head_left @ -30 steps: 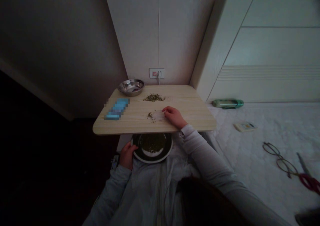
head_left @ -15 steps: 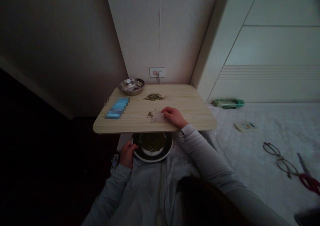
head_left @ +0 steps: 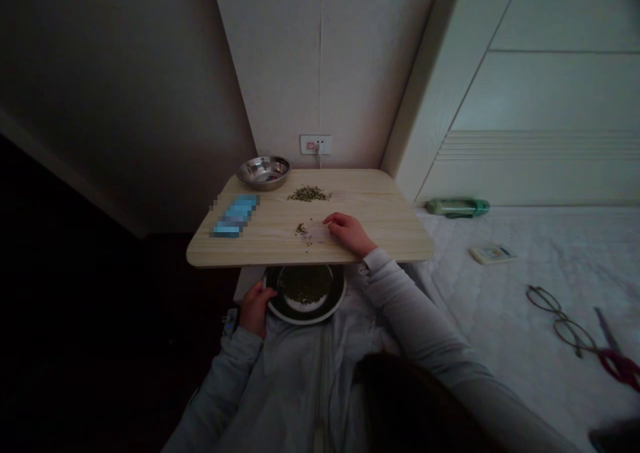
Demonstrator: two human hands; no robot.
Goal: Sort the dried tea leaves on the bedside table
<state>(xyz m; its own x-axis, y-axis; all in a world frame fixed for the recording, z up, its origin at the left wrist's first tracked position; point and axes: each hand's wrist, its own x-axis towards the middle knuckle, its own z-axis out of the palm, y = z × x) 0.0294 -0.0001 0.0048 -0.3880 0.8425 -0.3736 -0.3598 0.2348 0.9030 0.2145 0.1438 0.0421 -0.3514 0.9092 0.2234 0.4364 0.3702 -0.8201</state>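
My left hand grips the left rim of a dark plate with a pale rim, held below the table's front edge. Small green grains lie in the middle of it. Above the table, my right hand has its fingers pinched on a thin translucent piece, whose kind I cannot make out. A small cluster of grains lies left of that piece, with a few scattered ones beside it. Farther back is a larger pile of green grains.
On the light wooden table stand a steel bowl at back left and a blurred blue phone-like object. A wall socket is behind. The white bed holds a green bottle, glasses and red-handled scissors.
A few loose grains beside the translucent piece have shifted slightly toward the table's front edge. The piece shows fainter now. Both hands stay almost where they were.
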